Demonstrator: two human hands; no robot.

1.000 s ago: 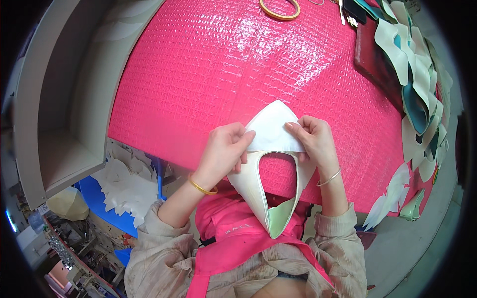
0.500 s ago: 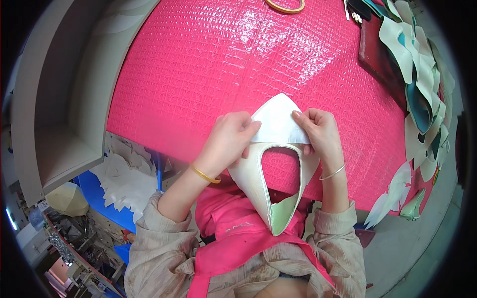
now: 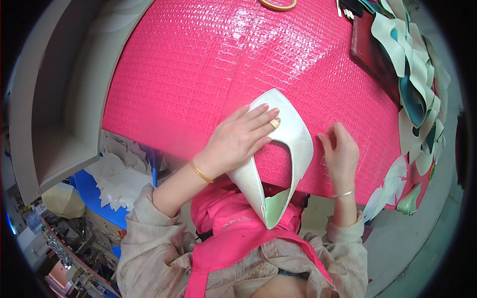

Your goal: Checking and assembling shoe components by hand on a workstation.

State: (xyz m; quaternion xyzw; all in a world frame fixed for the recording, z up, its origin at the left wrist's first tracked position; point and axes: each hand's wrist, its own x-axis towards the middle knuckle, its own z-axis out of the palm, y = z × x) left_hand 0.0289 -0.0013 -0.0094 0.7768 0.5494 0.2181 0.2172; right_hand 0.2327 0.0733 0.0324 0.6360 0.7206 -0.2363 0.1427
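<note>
A white shoe upper (image 3: 298, 129) with a pointed toe and an oval opening lies at the front edge of the table. Its narrow heel end hangs over the edge and shows a pale green lining (image 3: 274, 208). My left hand (image 3: 243, 131) rests on the left side of the toe, fingers stretched out and flat on the white surface. To the right of the upper and apart from it, my right hand (image 3: 343, 154) is raised with its fingers curled in and the thumb close to them. Whatever may be in those fingers is hidden.
The table has a glossy pink textured cover (image 3: 198, 74). A roll of tape (image 3: 278, 5) lies at the far edge. White and teal cut pieces (image 3: 415, 74) pile up at the right beside a dark red board (image 3: 370, 52). A grey box (image 3: 64, 99) stands at the left, above white scraps (image 3: 117, 176).
Both hands pinched a straight-edged white piece over the toe. That straight edge no longer shows. My left hand has flattened onto the toe, and my right hand has let go and moved right.
</note>
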